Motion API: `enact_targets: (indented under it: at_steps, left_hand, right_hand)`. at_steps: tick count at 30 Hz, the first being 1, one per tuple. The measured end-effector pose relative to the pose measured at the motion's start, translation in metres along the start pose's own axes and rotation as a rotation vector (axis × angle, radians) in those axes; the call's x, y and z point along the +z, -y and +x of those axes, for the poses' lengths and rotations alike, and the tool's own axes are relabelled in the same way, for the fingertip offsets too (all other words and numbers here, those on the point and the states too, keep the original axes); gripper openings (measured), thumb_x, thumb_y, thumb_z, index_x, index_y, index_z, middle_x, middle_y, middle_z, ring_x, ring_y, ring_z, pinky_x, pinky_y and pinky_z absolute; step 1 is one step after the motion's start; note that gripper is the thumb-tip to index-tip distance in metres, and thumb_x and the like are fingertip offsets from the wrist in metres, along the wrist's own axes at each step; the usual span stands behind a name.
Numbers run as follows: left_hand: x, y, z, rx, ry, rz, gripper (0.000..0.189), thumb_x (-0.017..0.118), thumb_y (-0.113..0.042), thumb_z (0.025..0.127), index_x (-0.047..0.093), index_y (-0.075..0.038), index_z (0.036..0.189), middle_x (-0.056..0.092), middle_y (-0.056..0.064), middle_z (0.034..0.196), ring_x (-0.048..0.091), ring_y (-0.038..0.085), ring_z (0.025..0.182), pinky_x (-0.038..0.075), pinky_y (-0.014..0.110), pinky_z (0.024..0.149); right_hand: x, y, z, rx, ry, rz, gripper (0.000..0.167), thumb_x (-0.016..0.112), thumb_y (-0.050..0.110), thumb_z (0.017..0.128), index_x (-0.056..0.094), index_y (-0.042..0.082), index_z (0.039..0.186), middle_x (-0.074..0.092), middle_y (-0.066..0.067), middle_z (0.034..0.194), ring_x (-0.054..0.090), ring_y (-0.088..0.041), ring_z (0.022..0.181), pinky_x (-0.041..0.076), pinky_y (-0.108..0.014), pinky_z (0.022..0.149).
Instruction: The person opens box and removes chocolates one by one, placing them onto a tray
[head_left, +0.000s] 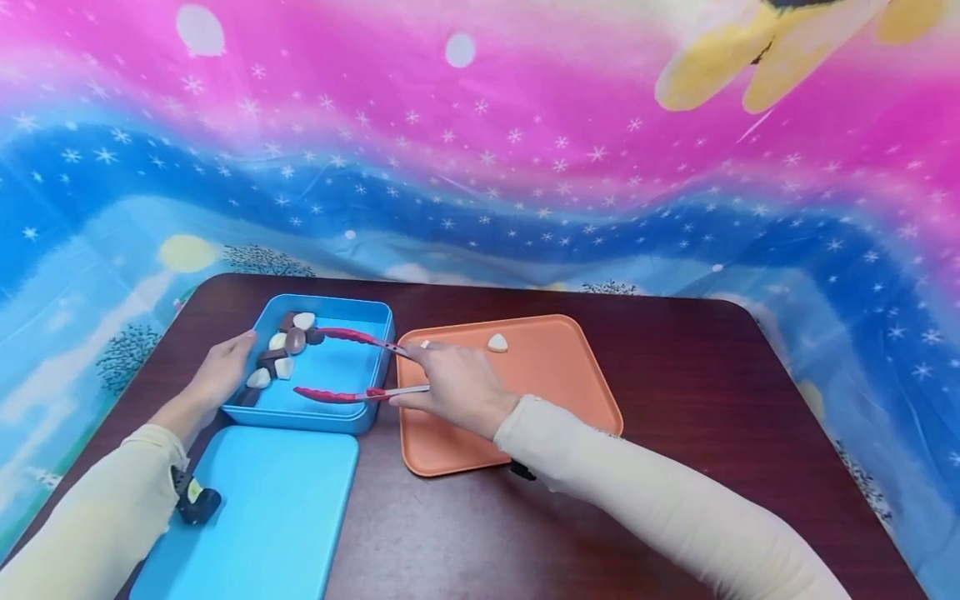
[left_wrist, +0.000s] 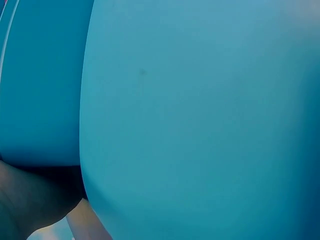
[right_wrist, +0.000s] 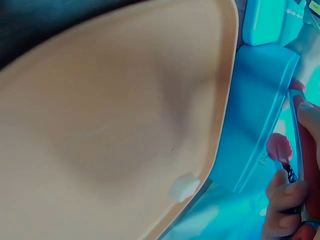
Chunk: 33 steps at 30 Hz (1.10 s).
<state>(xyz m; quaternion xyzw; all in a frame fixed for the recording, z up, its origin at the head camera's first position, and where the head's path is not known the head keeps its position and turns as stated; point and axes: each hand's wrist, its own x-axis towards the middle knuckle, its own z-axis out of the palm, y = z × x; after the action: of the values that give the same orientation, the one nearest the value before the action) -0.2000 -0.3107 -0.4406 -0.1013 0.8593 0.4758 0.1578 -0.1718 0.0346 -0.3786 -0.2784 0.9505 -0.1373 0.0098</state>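
Observation:
My right hand (head_left: 461, 387) grips a pair of tongs (head_left: 352, 337) with red ribbed tips, spread apart over the blue box (head_left: 382, 333). One tip is right at a dark brown piece, while the other lies over the near part of the box. Brown and white pebble-like pieces (head_left: 296, 340) are gathered along the box's left side. My left hand (head_left: 217, 375) rests along the outside of the box's left wall, its fingers extended. In the right wrist view, curled fingers (right_wrist: 287, 200) hold the tongs. The left wrist view shows mostly the blue lid (left_wrist: 200, 120).
An orange tray (head_left: 555, 383) lies right of the box, partly under my right forearm, with a white piece (head_left: 497, 342) near its far edge. Another small white piece shows beside my right hand. The lid lies in front of the box. A patterned cloth (head_left: 480, 167) surrounds the dark table (head_left: 690, 400).

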Motion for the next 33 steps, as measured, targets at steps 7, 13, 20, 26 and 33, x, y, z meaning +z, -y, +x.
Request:
enact_targets:
  at_steps: [7, 13, 20, 26, 33]
  left_hand:
    - [-0.001, 0.002, -0.001, 0.02, -0.017, 0.008, 0.081, 0.008, -0.06, 0.105, -0.005, -0.002, 0.16, -0.001, 0.032, 0.166, 0.002, 0.058, 0.151, 0.013, 0.078, 0.116]
    - [0.001, 0.002, 0.001, 0.031, -0.022, -0.009, 0.08, 0.009, -0.06, 0.106, -0.004, -0.003, 0.161, 0.0, 0.03, 0.167, 0.003, 0.057, 0.152, 0.014, 0.079, 0.115]
    - [0.002, 0.001, 0.002, 0.044, -0.026, -0.004, 0.081, 0.01, -0.061, 0.105, -0.004, -0.003, 0.161, 0.0, 0.03, 0.167, 0.002, 0.056, 0.153, 0.014, 0.078, 0.116]
    - [0.002, 0.0, 0.001, 0.045, -0.025, -0.01, 0.08, 0.01, -0.059, 0.106, -0.003, -0.002, 0.161, 0.0, 0.03, 0.167, 0.002, 0.055, 0.153, 0.013, 0.075, 0.119]
    - [0.0, 0.001, 0.001, 0.003, -0.002, -0.016, 0.085, 0.008, -0.063, 0.104, -0.006, -0.001, 0.16, 0.001, 0.033, 0.166, 0.002, 0.057, 0.152, 0.01, 0.08, 0.116]
  right_hand:
    - [0.006, 0.02, 0.01, -0.066, 0.009, -0.122, 0.07, 0.074, 0.06, 0.084, 0.058, 0.026, 0.143, 0.071, 0.005, 0.1, 0.06, -0.007, 0.074, 0.045, -0.019, 0.047]
    - [0.008, 0.032, 0.018, -0.132, -0.008, -0.293, 0.07, 0.07, 0.064, 0.086, 0.055, 0.027, 0.143, 0.071, 0.007, 0.098, 0.061, -0.007, 0.069, 0.047, -0.019, 0.052]
    - [0.008, 0.04, 0.025, -0.22, -0.014, -0.36, 0.067, 0.068, 0.062, 0.089, 0.054, 0.026, 0.144, 0.069, 0.006, 0.098, 0.055, -0.007, 0.055, 0.039, -0.017, 0.045]
    - [0.009, 0.05, 0.033, -0.292, 0.012, -0.447, 0.064, 0.067, 0.058, 0.091, 0.054, 0.027, 0.146, 0.071, 0.006, 0.108, 0.061, -0.008, 0.063, 0.045, -0.017, 0.048]
    - [0.014, 0.064, 0.037, -0.363, -0.006, -0.532, 0.06, 0.069, 0.051, 0.093, 0.054, 0.023, 0.145, 0.072, 0.006, 0.11, 0.066, -0.007, 0.072, 0.053, -0.018, 0.056]
